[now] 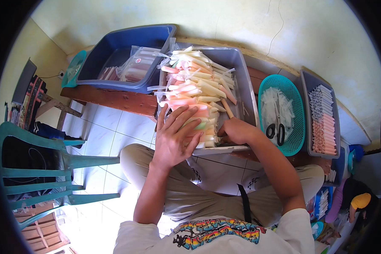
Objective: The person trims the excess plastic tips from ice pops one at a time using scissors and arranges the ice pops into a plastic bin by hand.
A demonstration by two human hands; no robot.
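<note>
My left hand [175,137] lies with its fingers spread on a pile of filled plastic tubes [199,86], cream, pink and pale green. The pile fills most of a grey tub [246,93] in front of me. At the tub's near right corner, my right hand [238,130] is curled against the pile's side. Its fingertips are hidden, so whatever they hold cannot be made out. One peach-coloured tube [227,109] slants down to the back of that hand. Loose clear plastic ends stick out along the pile's left side.
Left of the tub, a blue tub [156,34] holds packed bags [142,61]. On the right stand a turquoise basket [301,127] with clear plastic and black-handled scissors [276,127], and a grey bin [336,112] of wrapped tubes. A green chair [34,172] is at left; another person [362,201] sits at right.
</note>
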